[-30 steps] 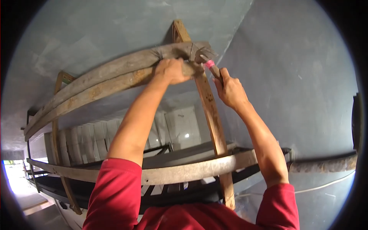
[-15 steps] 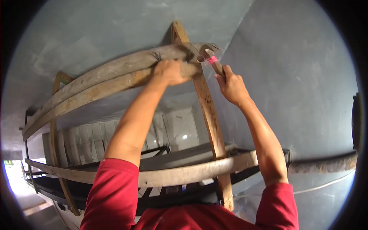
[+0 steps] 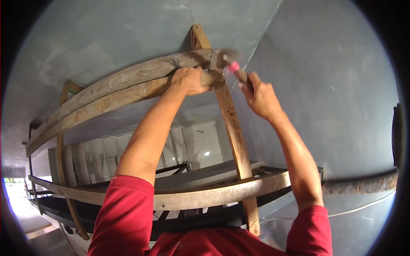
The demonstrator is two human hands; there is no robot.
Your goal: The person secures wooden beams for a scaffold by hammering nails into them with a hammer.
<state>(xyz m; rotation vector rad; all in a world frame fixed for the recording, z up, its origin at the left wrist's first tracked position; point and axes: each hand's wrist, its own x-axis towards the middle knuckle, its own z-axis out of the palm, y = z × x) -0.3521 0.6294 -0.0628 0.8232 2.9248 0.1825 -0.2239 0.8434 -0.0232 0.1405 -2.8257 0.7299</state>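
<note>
My right hand (image 3: 261, 97) grips the handle of a claw hammer (image 3: 234, 67) with pink tape near its head. The hammer head is blurred by motion, close to the right end of the upper wooden beam (image 3: 132, 73). Just below, my left hand (image 3: 188, 80) is closed over the lower wooden beam (image 3: 124, 102) near its right end, its fingertips partly hidden. Both beams run lengthwise, one above the other, across an upright wooden post (image 3: 232, 128). A thin nail or wire stands out at the joint beside the hammer.
A lower wooden rail (image 3: 205, 197) crosses the post at chest height. Behind it is a dark metal frame (image 3: 188, 215). Another upright post (image 3: 61, 158) stands at left. A grey wall (image 3: 333, 94) rises at right, with a cable (image 3: 354, 209) along its lower part.
The hammer head has shifted slightly left and its tilt has changed, with the right hand nearly in place. My left hand stays on the lower beam.
</note>
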